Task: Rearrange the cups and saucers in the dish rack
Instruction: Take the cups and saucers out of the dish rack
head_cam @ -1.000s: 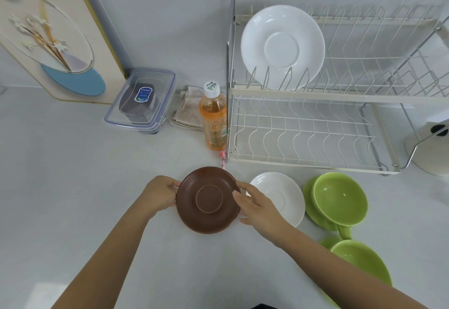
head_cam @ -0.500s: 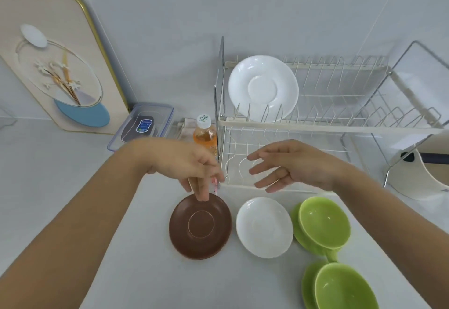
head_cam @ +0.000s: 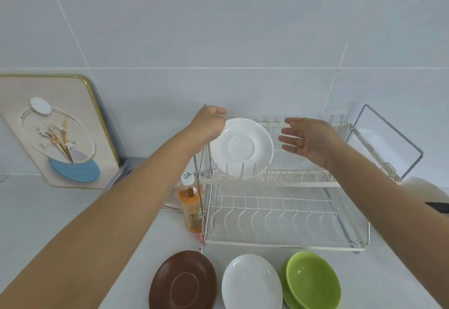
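In the head view, a two-tier dish rack of thin cream-coated wire fills the middle right of the frame, and a glossy round white saucer stands upright on edge in the slots of its upper tier. The left hand is at the saucer's upper left rim with fingers curled over it; whether they actually grip the edge cannot be told. The right hand hovers just right of the saucer, palm toward it, fingers straight and spread, not touching. Along the bottom of the frame lie a matte brown saucer, a second white saucer and a smooth green cup on its green saucer
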